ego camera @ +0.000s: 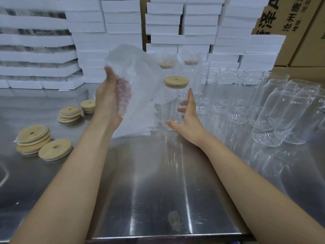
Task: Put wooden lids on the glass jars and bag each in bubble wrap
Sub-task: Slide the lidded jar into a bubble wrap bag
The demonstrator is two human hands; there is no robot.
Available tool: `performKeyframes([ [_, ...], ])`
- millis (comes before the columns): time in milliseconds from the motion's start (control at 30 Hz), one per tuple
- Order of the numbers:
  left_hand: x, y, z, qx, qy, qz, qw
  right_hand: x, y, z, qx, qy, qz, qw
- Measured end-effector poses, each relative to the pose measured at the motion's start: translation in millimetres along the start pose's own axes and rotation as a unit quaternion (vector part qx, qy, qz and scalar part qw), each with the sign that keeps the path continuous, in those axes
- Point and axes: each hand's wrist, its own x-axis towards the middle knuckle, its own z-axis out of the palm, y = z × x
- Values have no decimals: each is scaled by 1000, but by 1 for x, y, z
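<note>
Table (pixel 158 182): a steel surface that lies under both forearms and reaches past both hands to the back.
Foam boxes (pixel 123 29): white stacks that stand far beyond both hands, along the back of the table.
Cardboard boxes (pixel 302 32): brown, beyond the right hand, at the far right.
Empty jars (pixel 233 95): many clear glass jars without lids, to the right of the right hand; the near rows stand upright, and some further right lie on their sides on top of others.
Bubble wrap bag (pixel 133 81): held up in the air by the left hand, between the two hands and a little above them; its lower edge hangs near the pile below.
Bubble wrap pile (pixel 139 124): flat white bags on the table, between the two wrists.
Lidded jar (pixel 174 106): an upright glass jar with a wooden lid (pixel 176 81) on top, directly in front of the right hand's palm.
Bagged jars (pixel 190 66): two jars already in wrap, behind the lidded jar.
Loose lids (pixel 33 138): several small stacks of wooden discs with a centre hole, to the left of the left forearm.
Left hand (pixel 109 95): closed on the bag's edge, the thumb pressing the wrap against the fingers.
Right hand (pixel 188 118): spread wide, the fingers apart, just beside the lidded jar; it is not clear if it touches the glass.
</note>
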Motion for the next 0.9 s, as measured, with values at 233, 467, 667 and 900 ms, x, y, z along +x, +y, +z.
performKeyframes([
  [233, 14, -14, -34, 106, 142, -51, 983, -1, -2, -1, -4, -2, -3, 1000],
  [467, 11, -21, -51, 607, 216, 156, 749, -1, -1, -1, -7, -4, -2, 1000],
  [667, -11, -51, -7, 733, -23, 198, 651, 1, -1, 1, -12, 41, 4, 999],
  [900, -13, -62, -7, 788, -81, 150, 591, -1, -6, -4, 36, 41, 7, 998],
])
